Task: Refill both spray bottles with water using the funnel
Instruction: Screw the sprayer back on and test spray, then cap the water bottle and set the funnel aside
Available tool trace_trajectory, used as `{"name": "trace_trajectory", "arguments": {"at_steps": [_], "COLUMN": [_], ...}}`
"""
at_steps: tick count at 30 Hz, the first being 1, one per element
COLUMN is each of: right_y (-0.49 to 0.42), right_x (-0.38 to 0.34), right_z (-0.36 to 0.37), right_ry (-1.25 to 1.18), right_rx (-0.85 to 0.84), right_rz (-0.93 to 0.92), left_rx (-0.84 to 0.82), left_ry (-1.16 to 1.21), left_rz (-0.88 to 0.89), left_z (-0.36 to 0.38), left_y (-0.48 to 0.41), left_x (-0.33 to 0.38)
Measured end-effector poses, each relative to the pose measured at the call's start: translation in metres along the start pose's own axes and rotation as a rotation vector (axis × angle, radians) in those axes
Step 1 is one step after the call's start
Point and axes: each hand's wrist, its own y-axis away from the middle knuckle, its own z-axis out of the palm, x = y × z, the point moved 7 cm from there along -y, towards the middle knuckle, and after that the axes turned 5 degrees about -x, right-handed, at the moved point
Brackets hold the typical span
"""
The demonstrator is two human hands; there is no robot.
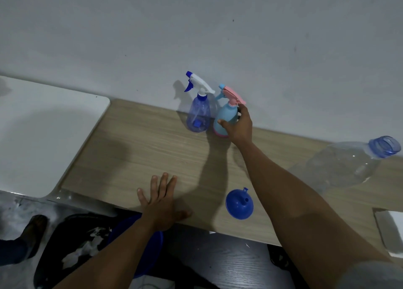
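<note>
- Your right hand (238,126) wraps thumb and fingers round the pale blue spray bottle (224,118), which stands upright at 12 o'clock on the table (141,140).
- The clear blue spray bottle (198,114) stands just beside it, at its 9 o'clock.
- Your left hand (162,203) lies flat at 6 o'clock, fingers spread, holding nothing.
- The funnel (238,203) lies at 5 o'clock.

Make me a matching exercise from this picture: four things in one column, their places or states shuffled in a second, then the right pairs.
Things:
1. funnel
2. pale blue spray bottle
3. large clear bottle
4. left hand

Places or states:
A. flat on the table, at its near edge
B. far right, uncapped
C. gripped by the right hand
D. on the table between the forearms

Pairs: 1-D, 2-C, 3-B, 4-A.
</note>
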Motion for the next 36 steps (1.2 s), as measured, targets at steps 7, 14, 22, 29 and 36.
{"name": "trace_trajectory", "arguments": {"at_steps": [7, 14, 22, 29, 36], "right_y": [0.053, 0.161, 0.256, 0.289, 0.276], "right_x": [0.011, 0.040, 0.105, 0.152, 0.174], "right_z": [-0.032, -0.070, -0.110, -0.144, -0.210], "right_ry": [-0.025, -0.051, -0.054, 0.057, 0.202], "right_rx": [0.068, 0.066, 0.106, 0.118, 0.190], "right_rz": [0.024, 0.039, 0.170, 0.252, 0.301], "left_rx": [-0.021, 0.002, 0.071, 0.287, 0.543], "left_ry": [0.001, -0.003, -0.062, 0.001, 0.331], "left_rz": [0.008, 0.011, 0.000, 0.025, 0.424], "left_z": [-0.001, -0.003, 0.002, 0.023, -0.021], "left_y": [0.006, 0.011, 0.021, 0.046, 0.079], "left_x": [0.002, 0.004, 0.026, 0.065, 0.186]}}
